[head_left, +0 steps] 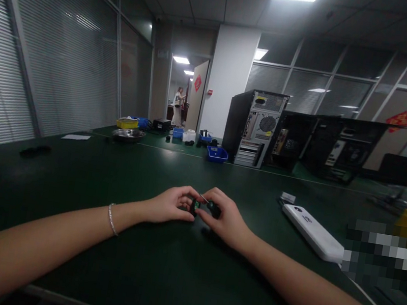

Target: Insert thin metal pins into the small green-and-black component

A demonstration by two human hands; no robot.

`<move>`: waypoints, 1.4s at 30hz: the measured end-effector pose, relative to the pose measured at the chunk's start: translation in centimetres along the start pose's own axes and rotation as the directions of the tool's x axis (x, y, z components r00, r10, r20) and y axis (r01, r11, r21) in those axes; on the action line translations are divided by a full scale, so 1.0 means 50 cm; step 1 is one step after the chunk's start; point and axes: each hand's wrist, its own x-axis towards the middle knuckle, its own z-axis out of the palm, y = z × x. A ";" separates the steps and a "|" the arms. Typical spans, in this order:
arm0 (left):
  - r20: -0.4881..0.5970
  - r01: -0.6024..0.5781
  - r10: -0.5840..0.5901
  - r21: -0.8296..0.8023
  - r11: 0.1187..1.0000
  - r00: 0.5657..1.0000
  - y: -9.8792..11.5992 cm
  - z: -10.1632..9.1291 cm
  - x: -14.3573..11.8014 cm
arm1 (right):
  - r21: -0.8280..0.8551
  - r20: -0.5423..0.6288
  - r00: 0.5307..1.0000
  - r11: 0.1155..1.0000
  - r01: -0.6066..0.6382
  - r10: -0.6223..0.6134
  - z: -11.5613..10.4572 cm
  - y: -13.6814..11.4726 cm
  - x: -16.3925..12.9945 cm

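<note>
Near the middle of the dark green table (152, 278), a small black part (205, 207) with a touch of green on it sits pinched between both hands, the left hand (170, 205) closed on its left end and the right hand (224, 219) closed on its right end, fingertips nearly meeting. Just right of the hands lies a long white power strip (312, 232), and farther back stand a blue bin (216, 153), an open computer tower (254, 127) and a metal bowl (128, 134).
</note>
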 end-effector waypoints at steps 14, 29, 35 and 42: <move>-0.145 0.081 -0.117 -0.232 0.969 0.982 -0.014 0.011 0.009 | -0.007 -0.021 1.000 1.000 -0.003 0.003 0.008 -0.003 -0.007; -0.072 0.125 -0.176 -0.452 0.883 0.982 0.000 0.016 0.006 | 0.035 -0.089 0.991 0.994 0.103 -0.100 0.004 -0.004 -0.002; -0.088 0.125 -0.169 -0.368 0.921 0.982 0.014 0.027 0.003 | -0.030 -0.080 0.994 0.997 0.075 -0.077 0.009 -0.007 -0.005; -0.143 0.052 -0.094 -0.274 0.960 0.985 0.013 0.042 0.005 | -0.154 -0.037 0.998 0.987 0.041 -0.047 0.013 -0.015 -0.008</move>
